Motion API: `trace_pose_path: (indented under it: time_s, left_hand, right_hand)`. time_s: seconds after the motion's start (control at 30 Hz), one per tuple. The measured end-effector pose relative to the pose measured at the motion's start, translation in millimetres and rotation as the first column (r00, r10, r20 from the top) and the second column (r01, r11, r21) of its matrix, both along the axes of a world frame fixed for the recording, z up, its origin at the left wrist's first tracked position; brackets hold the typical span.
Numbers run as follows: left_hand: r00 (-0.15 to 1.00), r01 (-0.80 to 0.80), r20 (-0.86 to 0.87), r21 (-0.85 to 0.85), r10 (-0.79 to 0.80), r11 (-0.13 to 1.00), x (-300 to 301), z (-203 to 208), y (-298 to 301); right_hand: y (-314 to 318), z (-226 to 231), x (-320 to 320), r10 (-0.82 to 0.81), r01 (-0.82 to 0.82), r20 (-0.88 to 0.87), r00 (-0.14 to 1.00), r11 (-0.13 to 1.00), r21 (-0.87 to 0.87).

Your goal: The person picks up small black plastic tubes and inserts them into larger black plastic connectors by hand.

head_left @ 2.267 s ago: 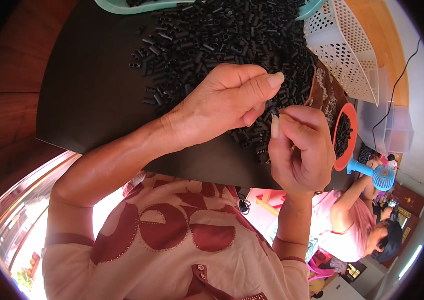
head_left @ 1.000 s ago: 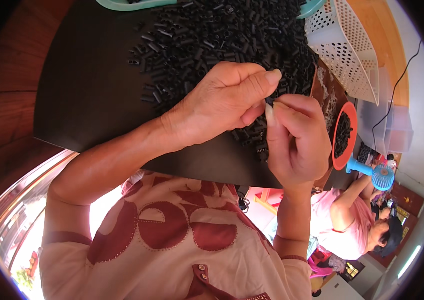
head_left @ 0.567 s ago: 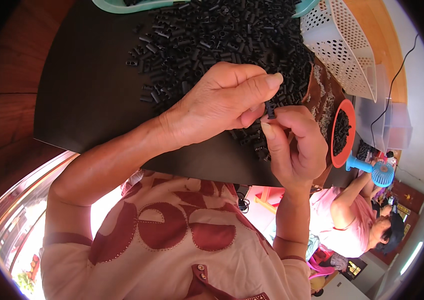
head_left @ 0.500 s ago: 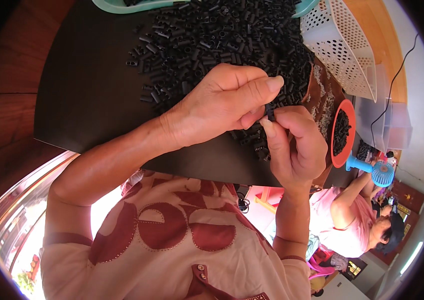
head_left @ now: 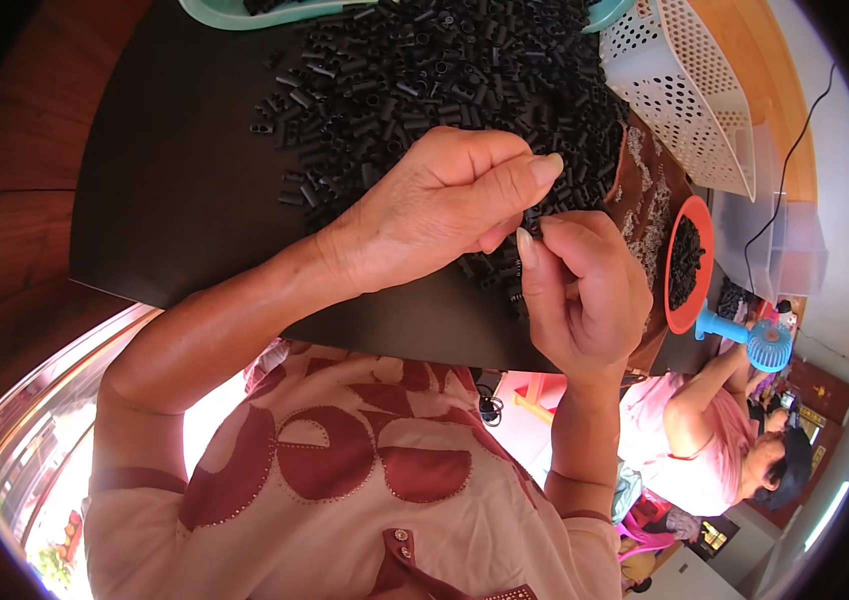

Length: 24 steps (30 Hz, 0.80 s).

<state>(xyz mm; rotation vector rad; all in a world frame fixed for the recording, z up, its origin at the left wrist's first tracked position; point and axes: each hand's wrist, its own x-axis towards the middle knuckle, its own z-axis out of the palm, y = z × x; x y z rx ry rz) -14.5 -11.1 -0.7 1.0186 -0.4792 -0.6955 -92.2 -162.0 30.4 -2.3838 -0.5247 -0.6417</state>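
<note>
In the middle of the head view my left hand (head_left: 454, 195) is curled into a fist with its thumb laid along the top. What its fingers enclose is hidden. Close against its lower right side is my right hand (head_left: 589, 290), thumb and forefinger brought together in a pinch. A dark bit shows near these fingertips, too small to tell from the parts behind. Beyond both hands spreads a large heap of short black plastic tube pieces (head_left: 424, 80), some lying loose along its left side. A few more black pieces show below my left hand.
The dark table (head_left: 174, 170) carries the heap. A pale green tray (head_left: 234, 20) sits at the far edge. On the right are a white perforated basket (head_left: 694, 110), a red-orange bowl (head_left: 674, 300) of black pieces and a small blue fan (head_left: 766, 345). Another person (head_left: 714, 430) sits beyond.
My right hand has shifted slightly left, and its thumb tip has moved up toward my left hand. The black piece seen between my fingertips earlier is now mostly out of sight.
</note>
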Motion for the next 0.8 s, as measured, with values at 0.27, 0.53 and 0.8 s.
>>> trace_pose_path:
  time_s: [0.27, 0.53, 0.8]
  left_hand:
    - [0.996, 0.039, -0.078, -0.009, -0.040, 0.999, 0, 2, -1]
    - [0.975, 0.103, -0.197, -0.016, -0.104, 0.995, 1, 4, 0]
    - [0.933, 0.210, -0.283, -0.075, -0.222, 0.975, -1, 6, 2]
  right_hand:
    - [-12, 5, 3, -0.006, 0.091, -0.297, 0.955, 0.958, 0.271]
    - [-17, 6, 12, 0.142, -0.126, -0.128, 0.982, 0.984, 0.125]
    - [-9, 6, 10, 0.117, -0.108, -0.039, 0.992, 0.978, 0.180]
